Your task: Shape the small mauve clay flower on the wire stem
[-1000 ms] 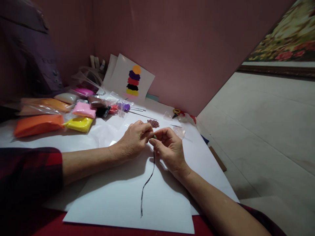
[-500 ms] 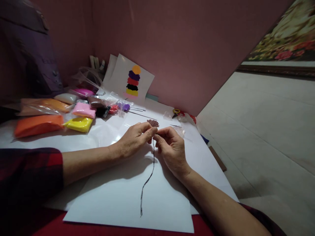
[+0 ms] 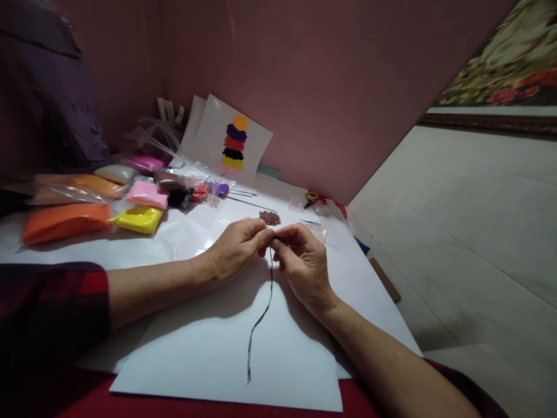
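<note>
My left hand (image 3: 237, 247) and my right hand (image 3: 302, 258) meet over the white sheet (image 3: 200, 363), fingertips pinched together. A small dark bit shows between the fingertips, too little of it to name. Just beyond them lies a brown, ruffled flower shape (image 3: 270, 217), its lower edge close to my left fingers. From under the fingertips a thin, dark, twisted stem-like strand (image 3: 263, 316) curves down the sheet towards me. Its upper part is hidden by my fingers.
Bags of coloured modelling clay lie at the left, among them an orange bag (image 3: 67, 223) and a yellow bag (image 3: 138, 220). Several thin dark tools (image 3: 246, 201) lie behind my hands. Scissors (image 3: 312, 199) rest near the wall, where a card (image 3: 250, 128) with stacked coloured blobs leans.
Both hands have shifted very slightly to the left, fingertips still together. A little more of the brown flower shape now shows above my left fingers.
</note>
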Motion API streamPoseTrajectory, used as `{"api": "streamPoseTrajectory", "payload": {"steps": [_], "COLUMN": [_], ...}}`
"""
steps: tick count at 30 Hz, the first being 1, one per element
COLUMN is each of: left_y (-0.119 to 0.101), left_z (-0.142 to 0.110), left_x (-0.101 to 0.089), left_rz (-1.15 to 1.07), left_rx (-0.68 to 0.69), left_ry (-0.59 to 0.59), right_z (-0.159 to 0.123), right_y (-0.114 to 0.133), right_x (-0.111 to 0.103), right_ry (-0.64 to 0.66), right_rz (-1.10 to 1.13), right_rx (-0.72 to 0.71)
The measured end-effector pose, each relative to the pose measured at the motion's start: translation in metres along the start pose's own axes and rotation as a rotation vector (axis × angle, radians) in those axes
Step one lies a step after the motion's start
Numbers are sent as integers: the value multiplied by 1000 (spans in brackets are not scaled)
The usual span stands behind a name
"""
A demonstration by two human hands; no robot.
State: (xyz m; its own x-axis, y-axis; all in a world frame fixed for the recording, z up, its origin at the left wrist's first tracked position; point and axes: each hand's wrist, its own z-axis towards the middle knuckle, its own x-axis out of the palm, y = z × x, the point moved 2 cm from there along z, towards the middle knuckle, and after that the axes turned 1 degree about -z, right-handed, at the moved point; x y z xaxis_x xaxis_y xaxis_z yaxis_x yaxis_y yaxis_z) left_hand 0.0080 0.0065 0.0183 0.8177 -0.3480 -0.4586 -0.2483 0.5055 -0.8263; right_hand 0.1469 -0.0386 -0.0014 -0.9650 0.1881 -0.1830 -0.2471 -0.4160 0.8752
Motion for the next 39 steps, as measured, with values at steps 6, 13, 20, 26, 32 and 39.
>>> {"api": "streamPoseTrajectory", "payload": {"steps": [6, 13, 20, 26, 32, 39], "left_y": [8, 16, 17, 10, 7, 8], "left_z": [2, 4, 5, 4, 2, 3], "left_x": [3, 3, 4, 3, 2, 3], "left_rz": [-121, -224, -235, -247, -230, -204], "left_rx": [-14, -19, -7, -41, -74, -90], "left_ry": [-11, -17, -40, -36, -28, -11], "right_z": [1, 1, 1, 1, 2, 3], "right_y": [0, -3, 0, 1, -1, -4], "right_x": [0, 0, 1, 1, 2, 1], "right_ry": [0, -7, -13, 1, 10, 27], "right_rz": [17, 26, 60, 155, 216, 210], "right_rx": [16, 23, 53, 141, 178, 188]}}
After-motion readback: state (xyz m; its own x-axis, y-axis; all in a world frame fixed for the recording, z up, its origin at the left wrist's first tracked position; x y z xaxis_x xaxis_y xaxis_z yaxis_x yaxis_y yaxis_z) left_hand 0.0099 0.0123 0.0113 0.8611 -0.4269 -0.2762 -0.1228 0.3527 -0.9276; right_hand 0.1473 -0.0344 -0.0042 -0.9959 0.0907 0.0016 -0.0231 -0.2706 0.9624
